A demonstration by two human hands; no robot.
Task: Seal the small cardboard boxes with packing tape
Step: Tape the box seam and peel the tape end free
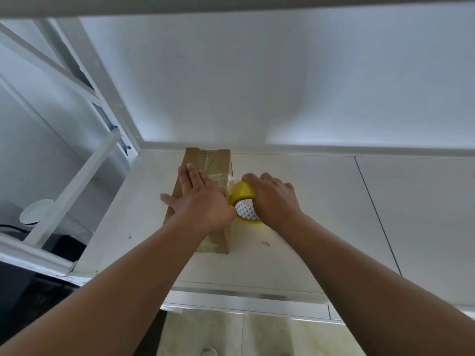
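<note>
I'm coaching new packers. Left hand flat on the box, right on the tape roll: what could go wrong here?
The tape across the box looks wrinkled; more pulling may crease it. The right hand, gripping the yellow tape roll beside the box, could drag the box sideways if the flat left hand lets slip.

One wide-angle camera on the person's head looks forward and steeply down along both forearms onto the white tabletop (308, 214). It is near: the cardboard box (203, 158) and tape roll (244, 192) lie mid-frame, the wall (257, 86) fills the upper half, and the floor (270, 335) shows at the bottom edge.
</note>
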